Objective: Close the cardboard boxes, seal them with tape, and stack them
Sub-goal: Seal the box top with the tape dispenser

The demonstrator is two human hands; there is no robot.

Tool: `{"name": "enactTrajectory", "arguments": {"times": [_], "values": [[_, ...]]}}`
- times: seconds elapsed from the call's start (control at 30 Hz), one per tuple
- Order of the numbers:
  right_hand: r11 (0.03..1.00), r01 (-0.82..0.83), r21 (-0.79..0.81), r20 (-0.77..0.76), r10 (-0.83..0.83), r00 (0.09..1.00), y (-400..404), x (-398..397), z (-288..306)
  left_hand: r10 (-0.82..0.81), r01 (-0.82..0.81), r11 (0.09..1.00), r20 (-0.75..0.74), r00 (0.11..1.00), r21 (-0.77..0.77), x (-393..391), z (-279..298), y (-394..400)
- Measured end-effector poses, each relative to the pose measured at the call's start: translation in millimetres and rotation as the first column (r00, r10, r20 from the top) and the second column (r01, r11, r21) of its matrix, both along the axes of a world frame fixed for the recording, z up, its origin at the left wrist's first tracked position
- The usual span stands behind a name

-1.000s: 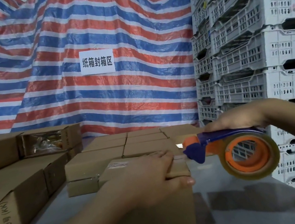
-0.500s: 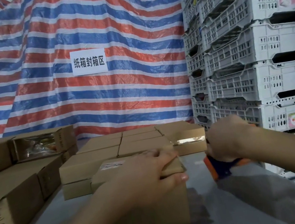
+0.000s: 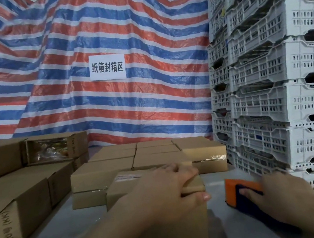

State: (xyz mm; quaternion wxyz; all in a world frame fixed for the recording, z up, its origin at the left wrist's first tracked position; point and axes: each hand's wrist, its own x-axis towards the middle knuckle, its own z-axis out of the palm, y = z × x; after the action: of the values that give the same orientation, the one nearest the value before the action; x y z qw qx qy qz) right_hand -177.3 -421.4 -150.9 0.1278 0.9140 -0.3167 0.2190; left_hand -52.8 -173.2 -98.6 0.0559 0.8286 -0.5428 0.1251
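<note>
At the lower centre of the frame a box point(image 3: 161, 218) on the table point(image 3: 214, 188) is held down by the left hand point(image 3: 165, 193), fingers curled over its closed top flaps. At lower right, the tape dispenser point(image 3: 242, 190) is touched by the right hand point(image 3: 278, 196); whether it is gripped cannot be told. More boxes point(image 3: 102, 170) are seen behind.

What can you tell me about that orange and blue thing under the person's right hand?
It is a tape dispenser, plastic by its look, with an orange front and a dark blue body. It lies on the grey table right of the cardboard box. The right hand rests on it, fingers fairly straight. Its roll is hidden.
</note>
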Motion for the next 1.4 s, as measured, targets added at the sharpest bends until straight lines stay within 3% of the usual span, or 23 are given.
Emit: {"name": "enactTrajectory", "arguments": {"times": [0.13, 0.27, 0.33, 0.37, 0.4, 0.47, 0.5, 0.6, 0.73, 0.93, 1.0, 1.07, 1.2, 1.27, 1.33, 1.4], "values": [[0.998, 0.010, 0.055, -0.016, -0.009, 1.000, 4, -5, -2, 0.016, -0.016, 1.000, 0.009, 1.000, -0.014, -3, -1, -1], [0.999, 0.054, 0.006, -0.117, -0.053, 0.992, 22, -4, 25, 0.025, -0.025, 1.000, 0.005, 1.000, -0.008, -4, 0, -1], [1.000, -0.009, 0.024, 0.076, 0.007, 0.997, 33, -3, 44, 0.021, -0.021, 1.000, 0.008, 1.000, -0.007, -3, 0, -1], [0.986, -0.136, 0.094, 0.224, 0.112, 0.968, 39, -1, 53, 0.019, -0.019, 1.000, 0.008, 1.000, -0.006, -3, 0, -2], [0.920, -0.328, 0.216, 0.384, 0.229, 0.895, 47, 2, 63, 0.019, -0.019, 1.000, 0.008, 1.000, -0.001, -3, 0, -2], [0.612, -0.637, 0.469, 0.617, 0.289, 0.732, 67, 16, 79, 0.024, -0.024, 1.000, 0.007, 1.000, 0.007, -2, 1, -2], [0.473, -0.685, 0.554, 0.658, 0.256, 0.709, 75, 25, 84, 0.026, -0.026, 1.000, 0.004, 1.000, 0.012, -2, 1, -3], [0.218, -0.727, 0.651, 0.683, 0.251, 0.686, 100, 48, 83, 0.030, -0.030, 0.999, 0.010, 1.000, 0.028, -3, 2, -2], [0.024, -0.724, 0.690, 0.696, 0.253, 0.672, 113, 68, 61, 0.041, -0.041, 0.999, 0.013, 0.999, -0.032, -4, 2, -1], [0.087, -0.730, 0.678, 0.713, 0.162, 0.682, 107, 79, 35, 0.029, -0.027, 0.994, 0.018, 0.999, -0.106, -4, 0, -2], [0.083, -0.732, 0.676, 0.716, 0.157, 0.680, 109, 79, 35, -0.045, 0.026, 0.993, -0.162, 0.986, -0.117, 5, 10, 5], [0.092, -0.737, 0.670, 0.719, 0.168, 0.674, 110, 80, 33, -0.138, 0.050, 0.962, -0.325, 0.935, -0.267, 14, 23, 25], [0.113, -0.737, 0.666, 0.727, 0.125, 0.676, 110, 80, 32, -0.138, -0.256, 0.756, -0.528, 0.838, -0.603, 38, 29, 56], [0.098, -0.744, 0.661, 0.737, 0.103, 0.668, 110, 82, 31, -0.152, -0.385, 0.653, -0.611, 0.777, -0.652, 60, 3, 64], [0.060, -0.754, 0.654, 0.750, 0.078, 0.656, 111, 81, 29, -0.136, -0.490, 0.612, -0.693, 0.708, -0.621, 66, -24, 65], [0.006, -0.771, 0.637, 0.771, 0.034, 0.636, 112, 79, 29, -0.218, -0.567, 0.526, -0.745, 0.630, -0.634, 52, -38, 63]]}}
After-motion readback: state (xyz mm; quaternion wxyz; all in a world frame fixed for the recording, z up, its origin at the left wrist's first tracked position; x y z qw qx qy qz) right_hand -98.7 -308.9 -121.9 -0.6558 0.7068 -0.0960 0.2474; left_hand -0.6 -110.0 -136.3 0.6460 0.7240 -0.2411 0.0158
